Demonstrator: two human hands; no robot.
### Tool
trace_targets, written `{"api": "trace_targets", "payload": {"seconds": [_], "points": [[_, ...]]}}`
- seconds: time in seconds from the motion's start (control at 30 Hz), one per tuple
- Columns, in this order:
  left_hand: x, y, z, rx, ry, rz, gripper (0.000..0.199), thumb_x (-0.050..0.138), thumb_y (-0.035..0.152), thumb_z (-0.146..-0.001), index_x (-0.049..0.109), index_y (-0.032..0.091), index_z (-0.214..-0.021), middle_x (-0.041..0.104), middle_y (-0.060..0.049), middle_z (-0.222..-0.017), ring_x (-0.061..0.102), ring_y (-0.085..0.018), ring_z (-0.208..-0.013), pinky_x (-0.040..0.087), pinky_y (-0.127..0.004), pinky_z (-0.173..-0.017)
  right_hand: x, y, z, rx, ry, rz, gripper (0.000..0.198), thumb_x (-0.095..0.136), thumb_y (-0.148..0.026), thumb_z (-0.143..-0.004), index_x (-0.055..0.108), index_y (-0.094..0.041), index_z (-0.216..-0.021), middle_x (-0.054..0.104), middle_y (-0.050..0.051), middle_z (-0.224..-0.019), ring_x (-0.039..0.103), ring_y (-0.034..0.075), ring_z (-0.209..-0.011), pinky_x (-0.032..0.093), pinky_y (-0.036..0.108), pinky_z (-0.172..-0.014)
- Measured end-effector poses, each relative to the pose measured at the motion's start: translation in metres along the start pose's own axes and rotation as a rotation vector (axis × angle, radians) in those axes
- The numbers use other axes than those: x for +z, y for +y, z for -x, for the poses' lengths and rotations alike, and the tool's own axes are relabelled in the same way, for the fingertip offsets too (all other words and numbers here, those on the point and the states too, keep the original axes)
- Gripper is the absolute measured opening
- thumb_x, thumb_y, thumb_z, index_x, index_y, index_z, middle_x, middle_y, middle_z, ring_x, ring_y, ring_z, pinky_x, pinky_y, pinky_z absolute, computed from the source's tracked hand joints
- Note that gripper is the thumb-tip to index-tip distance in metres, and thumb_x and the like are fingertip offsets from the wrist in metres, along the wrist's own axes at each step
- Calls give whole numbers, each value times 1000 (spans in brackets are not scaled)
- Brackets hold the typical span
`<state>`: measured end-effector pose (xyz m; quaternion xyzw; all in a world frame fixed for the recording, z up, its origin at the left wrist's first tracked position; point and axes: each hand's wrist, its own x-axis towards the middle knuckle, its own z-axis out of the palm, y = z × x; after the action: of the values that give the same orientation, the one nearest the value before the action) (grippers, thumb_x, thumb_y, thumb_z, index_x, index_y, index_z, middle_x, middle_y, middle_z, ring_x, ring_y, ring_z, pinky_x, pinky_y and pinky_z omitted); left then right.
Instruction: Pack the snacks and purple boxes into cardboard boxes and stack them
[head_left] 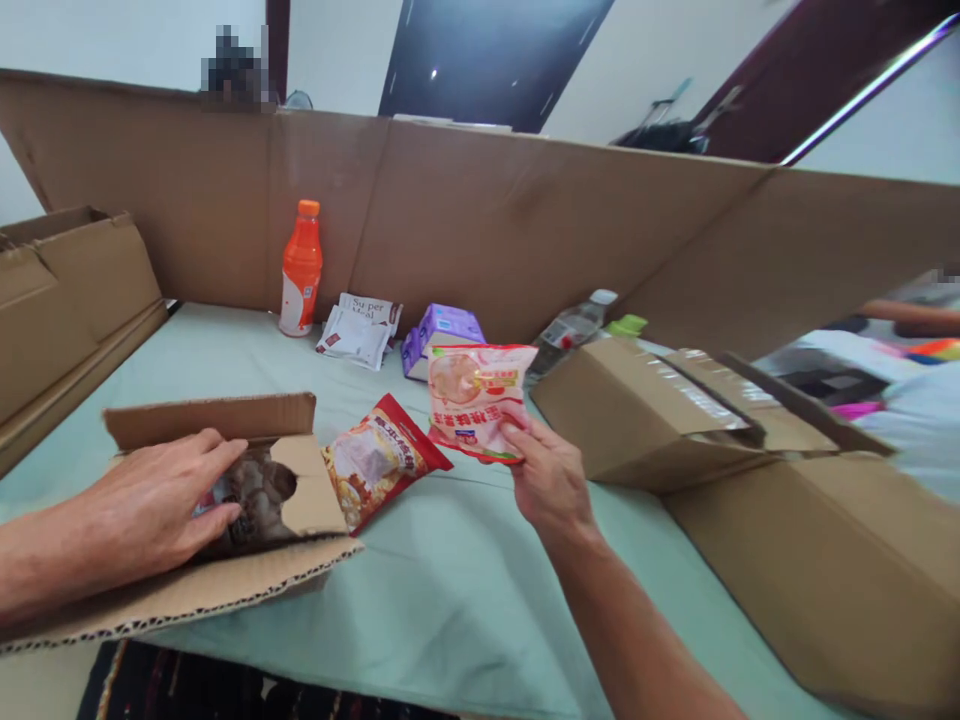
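A pink snack packet (469, 395) with a fruit picture is pinched by its lower right corner in my right hand (555, 475), held up above the table. My left hand (169, 490) reaches over an open cardboard box (210, 415), thumb and fingers apart. Under it, inside the box, lies a clear-wrapped packet with brown contents (259, 495), partly covered by the hand and a box flap (311, 490). Right beside the box, a red and white snack bag (382, 460) lies tilted on the green cloth.
Along the cardboard wall (465, 220) stand an orange drink bottle (301, 270), white sachets (356, 335), purple boxes (450, 325) and a leaning clear bottle (570, 325). Closed cardboard boxes (817, 560) flank the right side; another box (75, 300) is at left.
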<state>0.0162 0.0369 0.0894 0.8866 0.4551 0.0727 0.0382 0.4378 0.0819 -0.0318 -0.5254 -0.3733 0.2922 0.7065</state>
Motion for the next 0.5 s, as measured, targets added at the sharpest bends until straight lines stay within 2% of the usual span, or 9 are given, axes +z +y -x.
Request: {"api": "trace_targets", "payload": {"seconds": [0.1, 0.27, 0.4, 0.43, 0.5], "points": [[4, -2, -3, -17, -150, -48, 50, 51, 42, -91, 69, 18, -131, 76, -15, -114, 77, -33, -96, 60, -41, -78, -7, 8, 0, -35, 81, -4, 32, 78, -37, -66, 78, -18, -92, 76, 4, -90, 71, 20, -78, 60, 32, -71], [5, -2, -4, 13, -90, -14, 41, 52, 39, -90, 72, 21, -121, 77, -12, -106, 76, -31, -89, 58, -39, -72, -11, 14, -1, -39, 147, -34, 33, 79, -39, -65, 78, -19, -92, 76, 3, -93, 71, 19, -82, 60, 30, -72], [4, 2, -2, 6, -156, 5, 23, 54, 36, -89, 73, 22, -88, 69, -10, -97, 72, -27, -81, 56, -38, -71, -9, 17, 8, 15, 94, 14, 33, 78, -40, -67, 79, -19, -92, 77, 4, -94, 72, 19, -84, 60, 32, -78], [3, 5, -3, -5, -197, 9, 22, 54, 35, -88, 72, 22, -86, 68, -10, -99, 71, -28, -84, 56, -39, -75, -8, 17, 12, 26, 73, 38, 33, 78, -41, -69, 79, -19, -93, 78, 4, -96, 72, 20, -85, 60, 34, -81], [-2, 10, -4, -23, -280, 40, 23, 54, 34, -89, 72, 21, -93, 67, -10, -109, 71, -28, -94, 56, -41, -84, -5, 14, 21, 23, 51, 86, 34, 77, -42, -70, 80, -19, -95, 79, 5, -100, 73, 21, -89, 60, 37, -89]]}}
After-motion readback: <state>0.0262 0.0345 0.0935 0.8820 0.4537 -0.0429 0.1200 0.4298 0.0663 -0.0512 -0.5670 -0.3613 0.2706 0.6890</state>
